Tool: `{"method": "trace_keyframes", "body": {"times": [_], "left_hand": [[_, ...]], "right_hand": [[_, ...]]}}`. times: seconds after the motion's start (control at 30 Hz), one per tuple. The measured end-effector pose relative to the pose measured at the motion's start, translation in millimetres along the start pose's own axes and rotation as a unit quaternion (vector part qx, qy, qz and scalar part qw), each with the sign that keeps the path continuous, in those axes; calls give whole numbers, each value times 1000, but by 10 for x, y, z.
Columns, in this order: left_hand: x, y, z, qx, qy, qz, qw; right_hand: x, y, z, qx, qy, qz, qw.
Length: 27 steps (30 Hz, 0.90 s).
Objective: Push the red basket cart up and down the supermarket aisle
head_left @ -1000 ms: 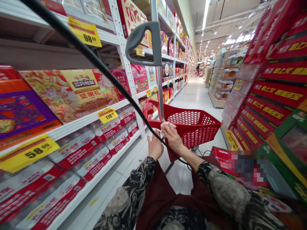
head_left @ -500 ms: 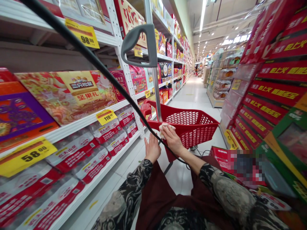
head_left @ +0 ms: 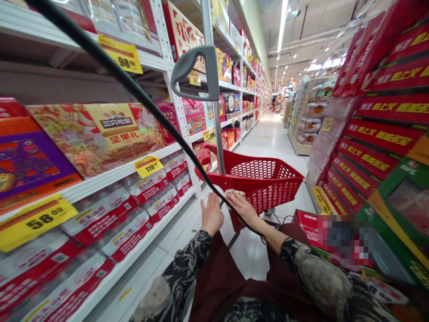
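A red plastic shopping basket (head_left: 273,185) with perforated sides and wheels stands on the floor in front of me. Its grey handle (head_left: 214,74) is raised on a metal pole. My right hand (head_left: 244,209) presses a white cloth (head_left: 235,192) against the near end wall, just below the rim; the fingers cover most of the cloth. Beside it, my left hand (head_left: 212,214) has its fingers stretched out near the same end of the basket. Whether its fingertips touch the plastic I cannot tell. A black cable (head_left: 161,116) crosses in front of the view.
Shelves with gift boxes (head_left: 110,129) and shrink-wrapped bottle packs (head_left: 127,235) line the left. On the right rise stacked red cartons (head_left: 378,138) and a green box (head_left: 398,201). A tiled aisle (head_left: 261,134) runs ahead between them.
My right hand has slid slightly down the basket's end wall with the cloth, and less of the cloth shows. My left hand stays beside it. The view has tilted up a little.
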<state>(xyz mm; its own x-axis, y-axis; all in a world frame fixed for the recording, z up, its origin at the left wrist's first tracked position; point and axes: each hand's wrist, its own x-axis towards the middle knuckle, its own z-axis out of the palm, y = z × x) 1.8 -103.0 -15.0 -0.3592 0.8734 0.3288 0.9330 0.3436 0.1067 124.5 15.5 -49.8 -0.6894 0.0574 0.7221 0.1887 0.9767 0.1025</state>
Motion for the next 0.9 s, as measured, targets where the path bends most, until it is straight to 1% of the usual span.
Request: {"method": "trace_keyframes", "body": {"times": [0.1, 0.17, 0.23, 0.37, 0.43, 0.47, 0.53, 0.67, 0.73, 0.8, 0.9], "left_hand": [[52, 8, -53, -7, 23, -3, 1000], [66, 28, -84, -13, 28, -2, 1000], [55, 46, -98, -17, 27, 4, 999], [-3, 45, -59, -13, 18, 15, 1000], [-27, 40, -36, -11, 10, 15, 1000], [-33, 42, -32, -12, 8, 15, 1000], [-33, 59, -45, -14, 14, 15, 1000], [6, 129, -113, -26, 50, 30, 998], [25, 155, -118, -31, 63, 37, 997], [28, 159, -93, -30, 72, 40, 996], [8, 120, -51, -31, 92, 61, 993]], "right_hand": [[367, -3, -119, -23, 35, 23, 999], [483, -11, -124, -29, 43, 24, 998], [447, -24, -75, -24, 35, 12, 999], [131, -43, 47, -4, 23, -24, 999], [37, -42, 40, -1, 26, -30, 999], [39, -39, 9, 4, 29, -26, 999], [145, -28, -99, 23, 49, -1, 999], [560, 42, -336, 55, 117, 79, 988], [687, 90, -367, 53, 122, 101, 986], [687, 124, -325, 43, 104, 102, 988], [514, 139, -214, 25, 76, 81, 994]]}}
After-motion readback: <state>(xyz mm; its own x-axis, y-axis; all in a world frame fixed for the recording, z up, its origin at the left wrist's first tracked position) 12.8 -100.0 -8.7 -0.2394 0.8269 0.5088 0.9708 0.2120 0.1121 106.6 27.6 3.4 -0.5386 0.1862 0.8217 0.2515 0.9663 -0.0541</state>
